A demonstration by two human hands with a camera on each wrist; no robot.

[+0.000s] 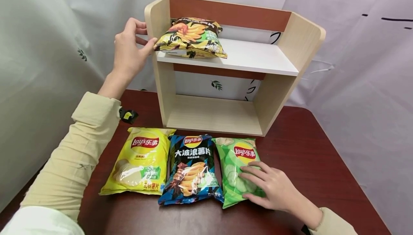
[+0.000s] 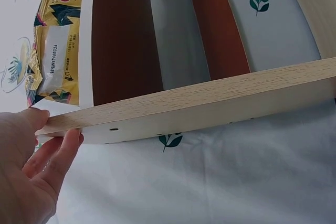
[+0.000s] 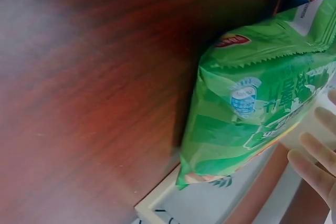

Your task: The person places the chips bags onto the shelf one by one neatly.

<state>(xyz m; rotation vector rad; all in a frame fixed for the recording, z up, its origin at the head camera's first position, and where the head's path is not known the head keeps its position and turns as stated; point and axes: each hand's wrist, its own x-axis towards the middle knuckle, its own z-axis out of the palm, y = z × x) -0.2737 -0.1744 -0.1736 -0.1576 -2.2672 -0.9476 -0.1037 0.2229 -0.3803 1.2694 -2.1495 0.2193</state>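
Left hand (image 1: 130, 47) pinches the shelf's side (image 1: 165, 93); right hand (image 1: 273, 185), fingers spread, is over the green bag (image 1: 230, 168): probably light, slippery, crushable, best held by both edges.

Head view bright, evenly lit, mostly sharp; glare streaks blue chip bag (image 1: 191, 170), soft sheen on dark tabletop (image 1: 155, 215); shelf unit (image 1: 258, 55) looks splayed toward top. Left wrist view dimmer, cooler, greyish. Right wrist view hazy, soft; pale glare top left; dark shadow along green bag (image 3: 247, 114).
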